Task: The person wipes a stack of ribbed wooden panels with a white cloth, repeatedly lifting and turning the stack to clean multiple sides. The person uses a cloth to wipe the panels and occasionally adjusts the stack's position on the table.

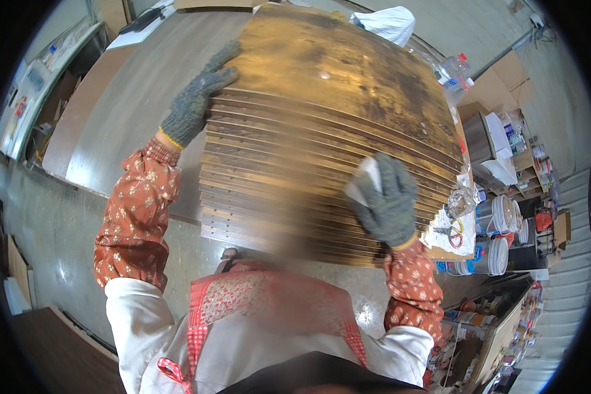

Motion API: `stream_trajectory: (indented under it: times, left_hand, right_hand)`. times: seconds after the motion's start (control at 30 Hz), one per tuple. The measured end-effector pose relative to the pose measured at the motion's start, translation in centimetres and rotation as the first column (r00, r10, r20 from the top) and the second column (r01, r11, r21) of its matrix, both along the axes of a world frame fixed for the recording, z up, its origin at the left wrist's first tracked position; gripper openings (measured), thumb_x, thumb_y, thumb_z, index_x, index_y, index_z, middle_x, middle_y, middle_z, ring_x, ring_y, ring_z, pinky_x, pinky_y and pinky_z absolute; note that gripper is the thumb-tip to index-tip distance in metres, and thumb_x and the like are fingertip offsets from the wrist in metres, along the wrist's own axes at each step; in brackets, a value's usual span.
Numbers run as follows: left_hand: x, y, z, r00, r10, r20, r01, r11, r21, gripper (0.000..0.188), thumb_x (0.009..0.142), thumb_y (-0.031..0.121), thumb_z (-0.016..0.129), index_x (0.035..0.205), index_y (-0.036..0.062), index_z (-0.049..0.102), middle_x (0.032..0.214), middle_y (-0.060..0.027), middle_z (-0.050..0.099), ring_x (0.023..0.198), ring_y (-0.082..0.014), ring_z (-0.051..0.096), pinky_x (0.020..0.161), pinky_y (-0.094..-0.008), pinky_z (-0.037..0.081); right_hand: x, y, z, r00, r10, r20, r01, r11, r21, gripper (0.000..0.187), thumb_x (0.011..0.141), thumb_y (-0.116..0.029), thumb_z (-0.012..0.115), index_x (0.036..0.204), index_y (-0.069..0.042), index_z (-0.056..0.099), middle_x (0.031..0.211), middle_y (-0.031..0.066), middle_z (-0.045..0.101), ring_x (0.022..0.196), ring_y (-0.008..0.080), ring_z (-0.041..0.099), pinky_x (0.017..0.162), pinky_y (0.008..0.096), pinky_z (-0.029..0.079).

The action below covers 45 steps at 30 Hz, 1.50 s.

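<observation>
Brown-gold panels (308,59) lie before me in a stack, fanned so that several edges step down toward my body. Dark blotches mark the top panel, and its surface looks shiny. My left hand (200,98), in a grey knit glove, rests at the left edge of the top panel with its fingers apart. Over the stepped edges at the right, my right hand (391,200), gloved alike, is closed on a white cloth (369,178). Most of the cloth is hidden under the fingers, so its exact kind is hard to tell. A blurred streak covers the middle of the stack.
Left of the stack extends a grey-brown tabletop (144,72). Scissors (454,235) lie on white paper at the right corner, near a crumpled clear wrapper (461,201). Plastic bottles (456,72) stand at the far right. White buckets (496,256) and shelves are beyond the right edge.
</observation>
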<state>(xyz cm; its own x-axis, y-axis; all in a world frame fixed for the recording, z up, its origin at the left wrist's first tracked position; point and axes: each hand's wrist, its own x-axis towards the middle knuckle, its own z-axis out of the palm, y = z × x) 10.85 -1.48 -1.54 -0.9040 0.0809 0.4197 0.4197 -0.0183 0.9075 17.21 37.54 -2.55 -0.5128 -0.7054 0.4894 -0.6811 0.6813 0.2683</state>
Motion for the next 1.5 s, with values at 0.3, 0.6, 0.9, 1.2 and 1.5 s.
stream_trajectory:
  times: [0.3, 0.6, 0.9, 1.2, 1.5]
  left_hand:
    - [-1.4, -2.7, -2.4, 0.890, -0.130, -0.438, -0.091, 0.889, -0.448, 0.040, 0.100, 0.012, 0.050, 0.139, 0.0171, 0.052, 0.157, -0.0115, 0.034, 0.146, -0.0267, 0.029, 0.116, -0.0370, 0.029]
    - [-1.2, -1.4, -2.0, 0.997, 0.018, -0.072, -0.036, 0.966, -0.255, 0.054, 0.101, 0.041, 0.048, 0.149, 0.0161, 0.041, 0.159, -0.0023, 0.031, 0.142, -0.0166, 0.035, 0.114, -0.0316, 0.032]
    - [-0.8, -0.6, -2.0, 0.995, 0.098, -0.028, -0.101, 0.981, -0.167, 0.054, 0.100, 0.038, 0.051, 0.149, 0.0149, 0.042, 0.155, -0.0062, 0.038, 0.138, -0.0176, 0.039, 0.114, -0.0307, 0.031]
    - [-2.2, -3.1, -3.6, 0.990, 0.034, -0.139, -0.057, 0.985, -0.160, 0.037, 0.102, 0.025, 0.049, 0.136, 0.0131, 0.056, 0.152, -0.0051, 0.042, 0.134, -0.0139, 0.043, 0.111, -0.0316, 0.037]
    - [-1.0, -3.9, -4.7, 0.972, 0.207, -0.109, -0.231, 0.922, -0.311, 0.036, 0.105, 0.030, 0.042, 0.137, 0.0207, 0.056, 0.129, 0.0017, 0.056, 0.098, -0.0058, 0.057, 0.076, -0.0203, 0.050]
  right_hand:
    - [-3.2, -19.4, -1.7, 0.904, 0.426, -0.024, -0.426, 0.898, -0.113, 0.038, 0.085, -0.030, 0.058, 0.120, -0.015, 0.062, 0.125, 0.0146, 0.054, 0.112, 0.0345, 0.053, 0.098, 0.0481, 0.042]
    - [1.1, -0.4, -1.9, 0.998, -0.016, 0.053, 0.012, 0.997, 0.077, 0.057, 0.086, -0.043, 0.068, 0.137, -0.026, 0.052, 0.149, 0.0235, 0.036, 0.130, 0.0431, 0.039, 0.105, 0.0530, 0.034]
    - [-0.4, -9.0, -2.9, 0.953, 0.170, 0.249, -0.212, 0.965, 0.152, 0.044, 0.084, -0.028, 0.065, 0.126, -0.019, 0.057, 0.129, 0.0219, 0.047, 0.110, 0.0364, 0.052, 0.091, 0.0478, 0.045]
    - [-1.0, -16.4, -5.0, 0.901, 0.429, 0.061, -0.413, 0.893, -0.180, 0.025, 0.086, -0.022, 0.060, 0.108, -0.013, 0.064, 0.108, 0.0160, 0.058, 0.096, 0.0342, 0.058, 0.082, 0.0472, 0.050]
    - [5.2, 16.8, -4.7, 0.868, -0.476, -0.138, 0.465, 0.879, -0.107, 0.057, 0.092, -0.037, 0.066, 0.141, -0.016, 0.047, 0.138, 0.0220, 0.046, 0.121, 0.0393, 0.049, 0.097, 0.0501, 0.043]
